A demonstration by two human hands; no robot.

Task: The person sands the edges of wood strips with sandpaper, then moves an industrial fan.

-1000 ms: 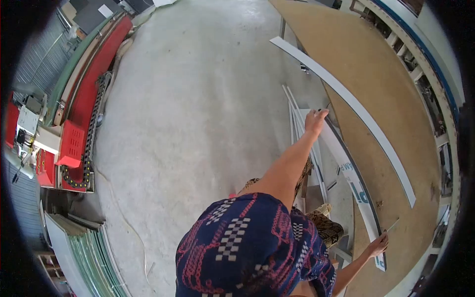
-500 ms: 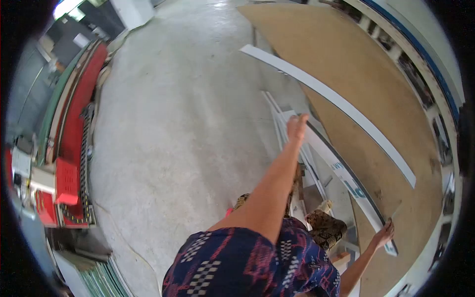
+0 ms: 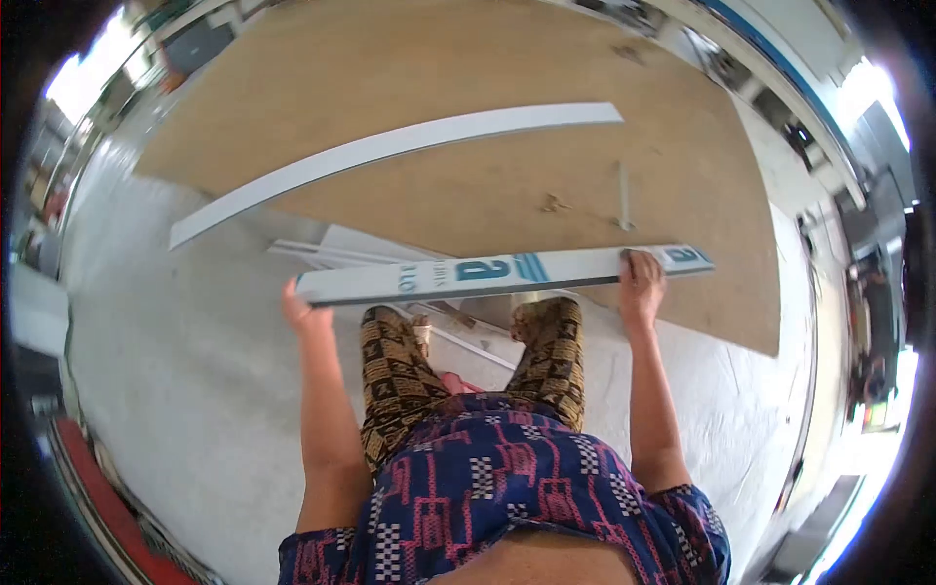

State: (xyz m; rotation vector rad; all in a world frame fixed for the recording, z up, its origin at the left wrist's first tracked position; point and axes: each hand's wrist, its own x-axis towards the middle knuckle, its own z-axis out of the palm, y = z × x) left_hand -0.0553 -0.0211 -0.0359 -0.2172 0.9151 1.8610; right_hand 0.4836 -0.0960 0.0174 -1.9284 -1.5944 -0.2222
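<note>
A long white strip (image 3: 570, 265) with teal printing and a dark edge spans the space above my knees. My left hand (image 3: 307, 309) grips its left end. Farther along, near the right end, my right hand (image 3: 641, 283) is closed around it, with a stretch of strip sticking out beyond. Past it, another long white strip (image 3: 390, 144) lies on a broad brown board (image 3: 468, 58), its left end jutting over the board's edge. Several thin white strips (image 3: 331, 255) lie below the held one, partly hidden by it.
On the brown board are a thin light strip (image 3: 625, 195) and a few small brown bits (image 3: 556, 203). Grey floor (image 3: 175, 341) extends to the left. A red object (image 3: 107, 487) lies at the lower left. Shelving with various items (image 3: 712, 58) runs along the far right.
My view has turned to the right, toward the brown board. The held strip now lies roughly level across my front, with both hands still on it.
</note>
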